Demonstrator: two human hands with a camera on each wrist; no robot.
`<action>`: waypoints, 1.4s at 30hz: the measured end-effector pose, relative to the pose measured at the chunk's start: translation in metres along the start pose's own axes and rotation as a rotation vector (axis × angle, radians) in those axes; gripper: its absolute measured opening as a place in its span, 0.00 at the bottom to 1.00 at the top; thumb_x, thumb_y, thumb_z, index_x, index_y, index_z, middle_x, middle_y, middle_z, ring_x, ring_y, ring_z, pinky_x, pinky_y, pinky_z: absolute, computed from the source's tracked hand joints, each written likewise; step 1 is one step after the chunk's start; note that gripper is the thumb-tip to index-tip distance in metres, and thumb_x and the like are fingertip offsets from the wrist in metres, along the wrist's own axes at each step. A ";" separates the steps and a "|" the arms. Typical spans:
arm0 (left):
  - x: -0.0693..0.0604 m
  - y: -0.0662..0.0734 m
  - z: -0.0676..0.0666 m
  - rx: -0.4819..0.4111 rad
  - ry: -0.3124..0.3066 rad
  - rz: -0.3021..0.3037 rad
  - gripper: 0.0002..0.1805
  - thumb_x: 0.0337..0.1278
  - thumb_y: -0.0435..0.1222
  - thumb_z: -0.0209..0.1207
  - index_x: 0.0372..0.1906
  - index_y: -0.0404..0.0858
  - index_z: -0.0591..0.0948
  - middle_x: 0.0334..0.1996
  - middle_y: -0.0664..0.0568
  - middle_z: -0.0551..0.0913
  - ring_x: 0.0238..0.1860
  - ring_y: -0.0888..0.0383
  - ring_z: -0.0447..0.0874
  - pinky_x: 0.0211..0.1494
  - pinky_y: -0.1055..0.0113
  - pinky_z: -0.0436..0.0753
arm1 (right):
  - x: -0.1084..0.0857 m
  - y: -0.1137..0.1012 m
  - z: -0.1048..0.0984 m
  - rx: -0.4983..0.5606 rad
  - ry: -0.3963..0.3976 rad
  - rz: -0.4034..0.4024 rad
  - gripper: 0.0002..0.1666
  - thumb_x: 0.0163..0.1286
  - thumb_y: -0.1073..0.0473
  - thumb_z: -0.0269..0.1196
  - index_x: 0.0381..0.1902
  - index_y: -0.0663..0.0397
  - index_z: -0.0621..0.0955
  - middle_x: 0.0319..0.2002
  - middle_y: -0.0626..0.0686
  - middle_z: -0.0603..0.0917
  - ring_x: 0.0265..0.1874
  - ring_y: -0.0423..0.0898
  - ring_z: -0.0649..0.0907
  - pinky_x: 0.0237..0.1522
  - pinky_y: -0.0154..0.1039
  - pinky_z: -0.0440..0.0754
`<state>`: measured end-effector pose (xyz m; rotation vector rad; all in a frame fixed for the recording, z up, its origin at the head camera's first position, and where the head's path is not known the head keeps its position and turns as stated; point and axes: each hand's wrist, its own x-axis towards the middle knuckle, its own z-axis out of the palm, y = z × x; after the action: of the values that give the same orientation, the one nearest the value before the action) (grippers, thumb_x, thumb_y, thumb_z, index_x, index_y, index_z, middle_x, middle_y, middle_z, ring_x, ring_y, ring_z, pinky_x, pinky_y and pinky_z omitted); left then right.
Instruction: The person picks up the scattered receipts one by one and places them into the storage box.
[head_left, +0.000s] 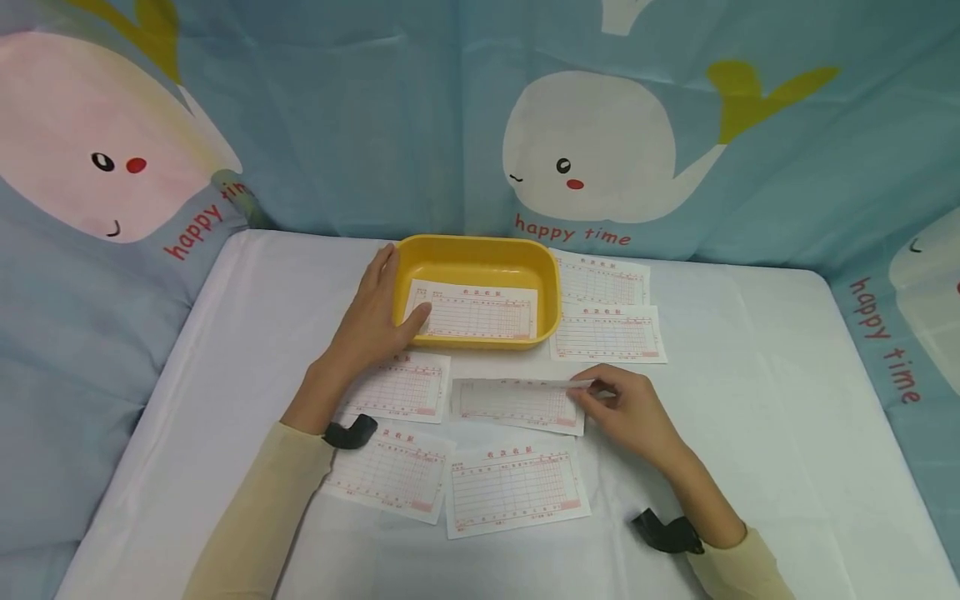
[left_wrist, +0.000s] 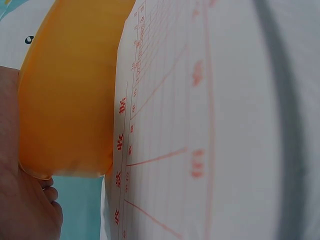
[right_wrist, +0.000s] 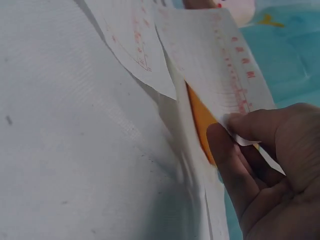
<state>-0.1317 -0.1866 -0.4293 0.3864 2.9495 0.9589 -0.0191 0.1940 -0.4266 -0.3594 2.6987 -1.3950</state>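
Pinched by the right hand (head_left: 626,412): one slip (head_left: 513,407), far edge raised. Left hand (head_left: 367,325) grips the tray (head_left: 480,262) (thumb inside), which contains another slip (head_left: 480,317).

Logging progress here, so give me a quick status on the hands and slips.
Left hand holding yellow tray. Right hand pinching paper slip. Nothing visible between slip and tray.
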 end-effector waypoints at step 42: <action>-0.001 0.001 -0.001 0.012 -0.002 0.010 0.54 0.72 0.58 0.55 0.88 0.41 0.40 0.89 0.49 0.39 0.88 0.46 0.44 0.87 0.42 0.57 | 0.087 -0.035 -0.032 0.293 0.098 0.115 0.17 0.74 0.57 0.70 0.51 0.65 0.83 0.41 0.49 0.86 0.36 0.38 0.89 0.42 0.34 0.91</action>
<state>-0.1309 -0.1864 -0.4284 0.4024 2.9561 0.9421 -0.1035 0.1786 -0.3761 -0.1127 2.4859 -1.7807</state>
